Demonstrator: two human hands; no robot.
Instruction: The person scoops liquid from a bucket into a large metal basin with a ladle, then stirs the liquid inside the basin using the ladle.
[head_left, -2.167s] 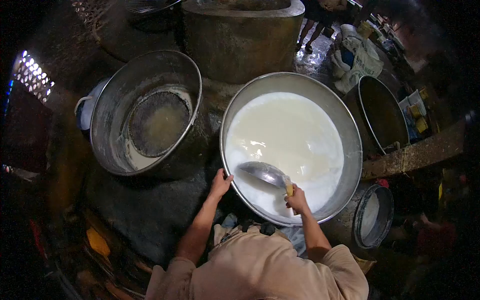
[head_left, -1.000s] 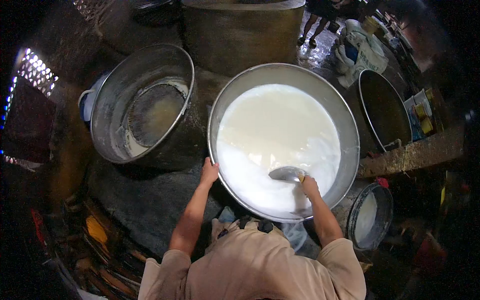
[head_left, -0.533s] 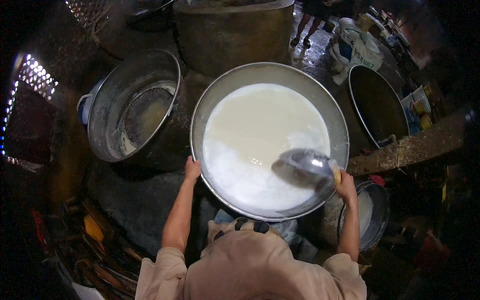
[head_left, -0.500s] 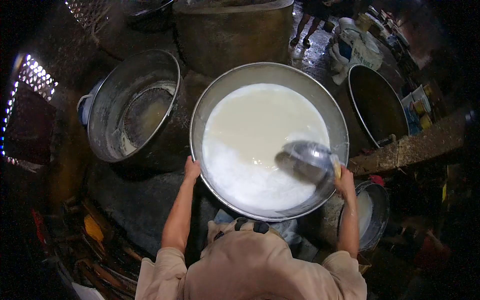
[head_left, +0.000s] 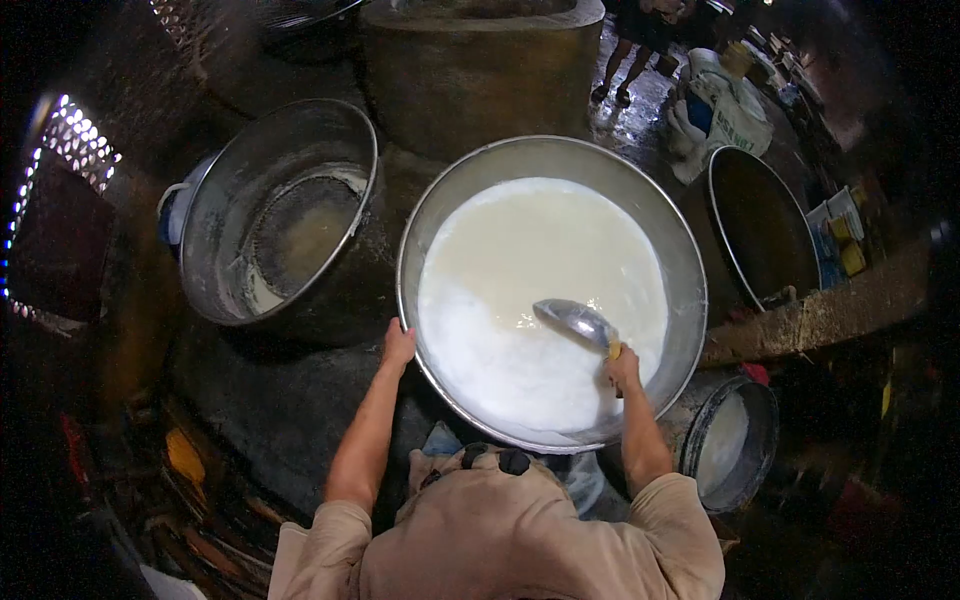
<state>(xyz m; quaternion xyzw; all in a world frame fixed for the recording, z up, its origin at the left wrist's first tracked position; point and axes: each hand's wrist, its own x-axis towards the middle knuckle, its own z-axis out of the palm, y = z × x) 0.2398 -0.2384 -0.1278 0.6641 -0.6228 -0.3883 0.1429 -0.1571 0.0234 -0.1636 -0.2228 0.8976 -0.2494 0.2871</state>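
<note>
A large round metal vat [head_left: 683, 250] stands in front of me, holding creamy-white liquid [head_left: 540, 225] with white foam [head_left: 470, 350] along its near left part. On the vat's left rim, my left hand [head_left: 399, 343] is closed, its fingers partly hidden by the edge. My right hand [head_left: 623, 370] is wrapped round the light-coloured handle of a metal ladle [head_left: 576, 318]. The ladle's shiny bowl is tilted at the liquid's surface, right of the middle; whether it holds any liquid I cannot tell.
A tilted metal tub [head_left: 215, 220] with white residue is at the left, and another big vessel [head_left: 750, 220] at the right. A bucket of whitish liquid [head_left: 725, 440] stands near my right elbow. A person's legs [head_left: 620, 70] and sacks [head_left: 730, 115] show farther back.
My right hand has moved left, bringing the ladle from the vat's right rim in over the liquid, and the bowl has turned. My left hand stays at the rim. The view has shifted slightly.
</note>
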